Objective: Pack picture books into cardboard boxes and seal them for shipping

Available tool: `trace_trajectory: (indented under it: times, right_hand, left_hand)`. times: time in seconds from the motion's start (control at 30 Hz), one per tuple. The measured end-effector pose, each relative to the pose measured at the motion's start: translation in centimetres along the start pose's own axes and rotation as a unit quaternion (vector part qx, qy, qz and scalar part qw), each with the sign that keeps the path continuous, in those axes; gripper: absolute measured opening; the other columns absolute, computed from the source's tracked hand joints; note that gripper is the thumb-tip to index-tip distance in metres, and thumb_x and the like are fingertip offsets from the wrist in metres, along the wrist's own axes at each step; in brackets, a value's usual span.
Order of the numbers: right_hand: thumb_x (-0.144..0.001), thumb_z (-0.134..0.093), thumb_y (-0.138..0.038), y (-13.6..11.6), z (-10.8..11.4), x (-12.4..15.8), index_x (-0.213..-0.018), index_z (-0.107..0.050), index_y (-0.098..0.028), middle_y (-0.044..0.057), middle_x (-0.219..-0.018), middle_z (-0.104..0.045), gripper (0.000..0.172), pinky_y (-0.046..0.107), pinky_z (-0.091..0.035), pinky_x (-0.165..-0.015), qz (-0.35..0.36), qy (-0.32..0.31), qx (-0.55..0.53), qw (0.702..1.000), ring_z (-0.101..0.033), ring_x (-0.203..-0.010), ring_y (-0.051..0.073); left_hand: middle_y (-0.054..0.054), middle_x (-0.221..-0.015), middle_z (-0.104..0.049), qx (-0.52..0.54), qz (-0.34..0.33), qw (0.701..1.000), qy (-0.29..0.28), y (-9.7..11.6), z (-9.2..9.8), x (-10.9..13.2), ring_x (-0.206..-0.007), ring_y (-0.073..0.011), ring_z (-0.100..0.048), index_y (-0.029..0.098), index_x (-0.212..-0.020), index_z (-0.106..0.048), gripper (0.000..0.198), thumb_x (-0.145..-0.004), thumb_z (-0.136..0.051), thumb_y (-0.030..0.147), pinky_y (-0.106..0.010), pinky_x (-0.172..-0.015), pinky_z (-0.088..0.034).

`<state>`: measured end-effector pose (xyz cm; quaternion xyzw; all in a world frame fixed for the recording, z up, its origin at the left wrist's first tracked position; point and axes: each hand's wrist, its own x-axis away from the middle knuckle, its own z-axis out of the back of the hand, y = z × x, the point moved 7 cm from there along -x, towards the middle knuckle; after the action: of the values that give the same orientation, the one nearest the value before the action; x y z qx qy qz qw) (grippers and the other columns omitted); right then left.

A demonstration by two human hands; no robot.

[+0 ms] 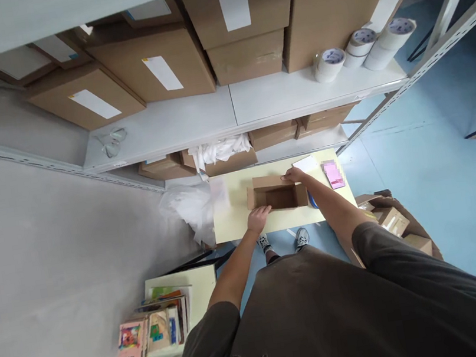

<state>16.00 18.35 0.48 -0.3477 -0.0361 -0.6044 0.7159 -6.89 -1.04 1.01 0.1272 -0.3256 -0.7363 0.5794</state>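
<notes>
An open brown cardboard box (277,197) stands on a pale yellow table (237,214) below me, and its inside looks empty. My left hand (258,219) rests on the near flap of the box, fingers curled over its edge. My right hand (295,175) holds the far right flap, fingers closed on the cardboard. A white sheet (306,164) lies just beyond my right hand. A stack of pink cards (334,174) lies to its right. Something blue (312,199) shows at the right side of the box.
White plastic wrapping (191,207) hangs off the table's left end. Grey shelves (228,114) behind hold brown cartons and tape rolls (359,47). Colourful booklets (153,328) sit on a low table at the left. Cardboard scraps (394,221) lie on the blue floor at the right.
</notes>
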Motion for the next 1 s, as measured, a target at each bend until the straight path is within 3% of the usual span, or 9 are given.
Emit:
trace_trajectory:
  times: [0.1, 0.17, 0.27, 0.37, 0.43, 0.63, 0.73, 0.83, 1.0]
  right_hand:
    - [-0.101, -0.066, -0.05, -2.3, 1.6, 2.3, -0.136, -0.071, -0.016, 0.016, -0.128, -0.076, 0.049, 0.033, -0.054, -0.094, 0.033, 0.116, 0.019, 0.993, -0.069, -0.114, 0.028]
    - [-0.106, -0.057, -0.046, -4.4, 2.3, 5.1, -0.141, -0.067, -0.015, 0.019, -0.138, -0.071, 0.048, 0.037, -0.051, -0.103, 0.096, 0.189, 0.033, 0.977, -0.064, -0.127, 0.03]
    - [-0.107, -0.055, -0.051, -6.3, -0.2, 8.4, -0.137, -0.072, -0.021, 0.013, -0.129, -0.076, 0.046, 0.034, -0.054, -0.096, 0.168, 0.077, 0.069, 0.98, -0.071, -0.114, 0.028]
    - [-0.102, -0.065, -0.048, -5.9, -3.4, 10.2, -0.137, -0.073, -0.022, 0.012, -0.123, -0.079, 0.045, 0.031, -0.056, -0.091, 0.155, -0.076, 0.167, 0.971, -0.075, -0.11, 0.028]
    - [-0.104, -0.063, -0.041, -5.3, -4.4, 10.4, -0.131, -0.076, -0.019, 0.015, -0.119, -0.08, 0.038, 0.033, -0.057, -0.091, 0.133, -0.117, 0.22, 0.959, -0.076, -0.11, 0.03]
    - [-0.108, -0.051, -0.025, -5.2, -5.6, 9.4, -0.125, -0.076, -0.012, 0.021, -0.111, -0.08, 0.033, 0.039, -0.057, -0.093, 0.128, -0.112, 0.261, 0.95, -0.077, -0.11, 0.033]
    - [-0.104, -0.05, -0.015, -4.9, -5.9, 9.2, -0.13, -0.071, -0.011, 0.022, -0.11, -0.08, 0.034, 0.039, -0.057, -0.092, 0.125, -0.104, 0.278, 0.947, -0.077, -0.11, 0.033]
    - [-0.101, -0.047, -0.008, -4.8, -6.1, 9.3, -0.137, -0.067, -0.011, 0.022, -0.113, -0.079, 0.041, 0.039, -0.057, -0.091, 0.123, -0.09, 0.29, 0.945, -0.076, -0.111, 0.032]
    - [-0.102, -0.041, -0.007, -4.6, -6.7, 10.1, -0.142, -0.063, -0.012, 0.022, -0.122, -0.076, 0.045, 0.039, -0.053, -0.096, 0.13, -0.056, 0.297, 0.944, -0.072, -0.116, 0.03]
  left_hand:
    - [-0.01, -0.133, -0.077, -0.127, 0.01, 0.99, -0.055, 1.3, 0.2, -1.4, -0.119, -0.0238, -0.074, 0.027, -0.142, -0.072, 0.048, -0.1, -0.055, 0.01, -0.036, -0.104, -0.056]
    - [-0.009, -0.128, -0.079, -0.163, 0.031, 0.983, -0.073, 1.9, 0.9, -2.4, -0.112, -0.0239, -0.076, 0.029, -0.143, -0.072, 0.045, -0.104, -0.055, 0.016, -0.034, -0.095, -0.058]
    - [-0.01, -0.123, -0.081, -0.174, 0.053, 0.98, -0.082, 2.7, 2.4, -3.8, -0.111, -0.0261, -0.076, 0.029, -0.137, -0.076, 0.038, -0.107, -0.053, 0.027, -0.034, -0.092, -0.056]
    - [-0.01, -0.117, -0.082, -0.177, 0.063, 0.976, -0.111, 2.8, 3.7, -5.0, -0.111, -0.0284, -0.076, 0.028, -0.123, -0.083, 0.031, -0.103, -0.058, 0.029, -0.035, -0.092, -0.055]
    - [-0.011, -0.112, -0.083, -0.181, 0.059, 0.972, -0.136, 2.5, 4.1, -5.6, -0.108, -0.0293, -0.076, 0.026, -0.112, -0.086, 0.027, -0.099, -0.062, 0.025, -0.036, -0.092, -0.054]
    - [-0.013, -0.113, -0.08, -0.193, 0.016, 0.972, -0.133, 1.5, 3.5, -5.9, -0.112, -0.0268, -0.074, 0.024, -0.122, -0.08, 0.039, -0.095, -0.057, 0.007, -0.041, -0.109, -0.049]
    - [-0.01, -0.11, -0.08, -0.195, -0.03, 0.977, -0.087, 1.5, 2.9, -5.6, -0.113, -0.0233, -0.073, 0.023, -0.127, -0.077, 0.049, -0.093, -0.05, 0.0, -0.049, -0.129, -0.029]
    - [-0.008, -0.105, -0.081, -0.201, -0.045, 0.977, -0.06, 1.3, 2.4, -5.4, -0.108, -0.0228, -0.074, 0.024, -0.134, -0.074, 0.054, -0.094, -0.048, 0.0, -0.056, -0.134, -0.011]
    - [-0.008, -0.104, -0.08, -0.227, -0.034, 0.972, -0.047, 0.6, 1.7, -5.3, -0.101, -0.0244, -0.074, 0.027, -0.14, -0.071, 0.056, -0.095, -0.05, 0.002, -0.061, -0.132, -0.012]
